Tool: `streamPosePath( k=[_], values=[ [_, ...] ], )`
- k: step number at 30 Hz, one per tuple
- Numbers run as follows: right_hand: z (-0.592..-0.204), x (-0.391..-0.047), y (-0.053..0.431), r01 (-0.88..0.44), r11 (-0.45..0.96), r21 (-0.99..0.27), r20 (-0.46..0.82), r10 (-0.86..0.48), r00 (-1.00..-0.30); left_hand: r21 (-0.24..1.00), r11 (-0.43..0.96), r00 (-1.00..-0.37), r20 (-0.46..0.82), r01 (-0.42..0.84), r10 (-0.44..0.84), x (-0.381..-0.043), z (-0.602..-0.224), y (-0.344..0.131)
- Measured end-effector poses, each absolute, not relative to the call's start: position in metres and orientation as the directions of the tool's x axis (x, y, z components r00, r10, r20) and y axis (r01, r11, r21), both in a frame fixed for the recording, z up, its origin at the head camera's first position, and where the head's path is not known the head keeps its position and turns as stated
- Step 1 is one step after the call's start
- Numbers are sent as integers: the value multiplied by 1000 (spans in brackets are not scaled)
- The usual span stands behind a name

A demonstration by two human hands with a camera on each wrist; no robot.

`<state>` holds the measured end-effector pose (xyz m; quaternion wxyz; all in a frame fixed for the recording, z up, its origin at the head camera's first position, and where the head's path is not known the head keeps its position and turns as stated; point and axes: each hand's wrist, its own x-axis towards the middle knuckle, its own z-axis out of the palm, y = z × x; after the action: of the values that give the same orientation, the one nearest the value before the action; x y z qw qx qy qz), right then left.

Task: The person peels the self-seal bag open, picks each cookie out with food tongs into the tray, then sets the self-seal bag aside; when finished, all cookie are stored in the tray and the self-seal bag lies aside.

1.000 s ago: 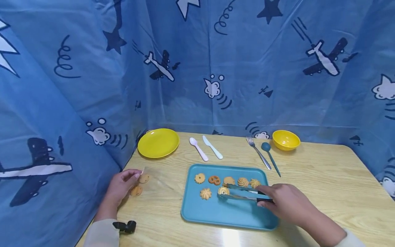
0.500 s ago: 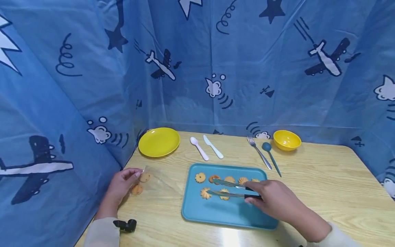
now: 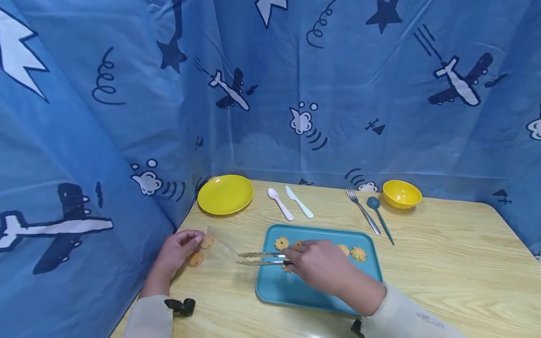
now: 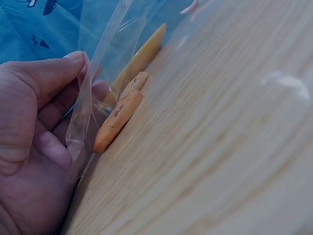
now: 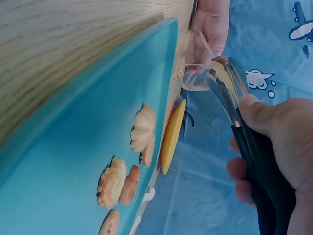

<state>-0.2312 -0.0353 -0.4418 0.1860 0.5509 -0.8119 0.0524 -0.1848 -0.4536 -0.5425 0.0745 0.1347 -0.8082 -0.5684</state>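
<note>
My left hand (image 3: 177,253) pinches the edge of a clear plastic bag (image 3: 221,249) at the table's left. Two round cookies (image 3: 207,242) lie in it; in the left wrist view they appear edge-on behind the film (image 4: 80,132). My right hand (image 3: 323,265) grips metal tongs (image 3: 258,259) with black handles, reaching left past the tray's edge toward the bag. The tongs' tips stand slightly apart, and no cookie shows between them in the head view. Beneath the right hand is the teal tray (image 3: 313,295) with several cookies (image 3: 359,254), some hidden by the hand.
Behind the bag lies a yellow plate (image 3: 226,195). A pink spoon (image 3: 280,204) and a pale knife (image 3: 299,202) lie beyond the tray. Farther right are a fork (image 3: 364,211), a dark teal spoon (image 3: 380,219) and a yellow bowl (image 3: 402,194). A blue curtain (image 3: 262,141) borders the table.
My right hand has carried the tongs left across the tray, from over the cookies to beside the bag. The left hand keeps its hold on the bag. The head view has shifted slightly.
</note>
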Motion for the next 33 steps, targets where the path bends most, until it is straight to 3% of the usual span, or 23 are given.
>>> streamPosePath(
  k=[10, 15, 21, 26, 33],
  values=[
    [-443, -234, -22, -881, 470, -59, 370, -809, -457, 902, 410, -963, -24, -137, -269, -187, -530, -454],
    [-448, -239, -39, -891, 453, 16, 317, -848, -425, 885, 445, -963, -17, -139, -268, -184, -530, -458],
    [-455, -244, -95, -893, 423, 153, 233, -894, -383, 894, 420, -956, -31, -156, -290, -179, -531, -460],
    [-460, -243, -136, -865, 460, 201, 186, -885, -427, 910, 389, -954, -22, -143, -300, -180, -535, -456],
    [-463, -246, -163, -819, 550, 163, 152, -834, -530, 930, 343, -951, -24, -135, -308, -185, -542, -455]
  ],
)
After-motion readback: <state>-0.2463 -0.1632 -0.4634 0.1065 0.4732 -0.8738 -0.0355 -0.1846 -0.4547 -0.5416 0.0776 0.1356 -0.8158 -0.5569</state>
